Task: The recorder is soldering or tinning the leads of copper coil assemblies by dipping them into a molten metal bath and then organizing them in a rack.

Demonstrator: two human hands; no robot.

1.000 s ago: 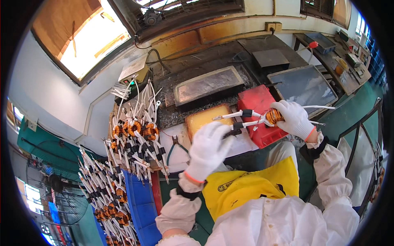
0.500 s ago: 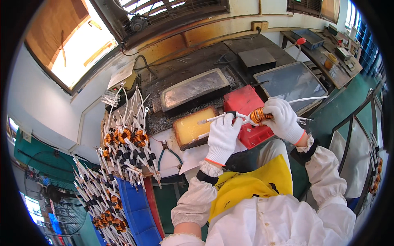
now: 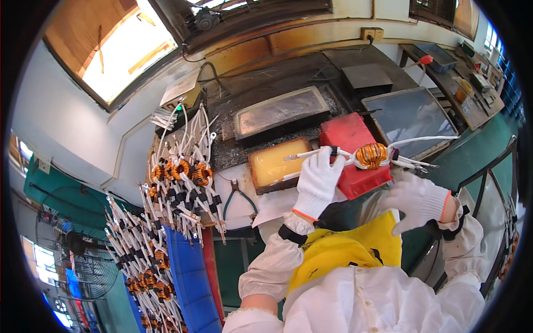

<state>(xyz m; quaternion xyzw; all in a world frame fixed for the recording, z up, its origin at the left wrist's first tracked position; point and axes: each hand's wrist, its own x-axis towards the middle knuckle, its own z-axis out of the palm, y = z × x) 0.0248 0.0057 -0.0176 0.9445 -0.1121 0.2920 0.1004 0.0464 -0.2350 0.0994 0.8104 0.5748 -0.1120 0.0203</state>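
Note:
My left hand (image 3: pixel 318 183), in a white knitted glove, pinches the white-sleeved leads of a copper-wound ring coil (image 3: pixel 371 156) near a black band. The coil hangs over a red box (image 3: pixel 343 133), its other leads stretching out to the right. Two of its lead ends reach left over a rust-edged tray (image 3: pixel 279 164) holding something yellowish. My right hand (image 3: pixel 419 201), gloved too, is off the coil, below and right of it; slightly smeared, it holds nothing and its fingers are spread.
On the left, many similar coils (image 3: pixel 180 168) lie piled beside and over a blue crate (image 3: pixel 189 283). Pliers (image 3: pixel 239 198) rest left of the tray. Behind it sits a framed rectangular metal-topped block (image 3: pixel 282 112). A grey glassy-topped tray (image 3: pixel 411 119) stands right of the red box.
My right hand has let go of the coil and drawn back down and to the right. The left hand still grips the leads. The whole view has shifted a little.

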